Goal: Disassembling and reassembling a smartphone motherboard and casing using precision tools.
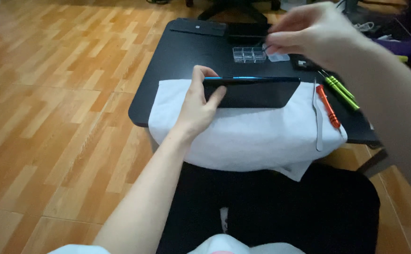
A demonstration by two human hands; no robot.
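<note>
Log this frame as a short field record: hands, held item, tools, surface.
left hand: grips the left end of a dark smartphone, tilted up on its edge
right hand: fingers pinched over a clear compartment box; grasped item too small to tell
tools: orange screwdriver, two green screwdrivers, metal tweezers
surface: white cloth on a black table
floor: wood parquet

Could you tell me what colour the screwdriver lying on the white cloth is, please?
The screwdriver is orange, seen best in the head view, beside the tweezers.
</note>
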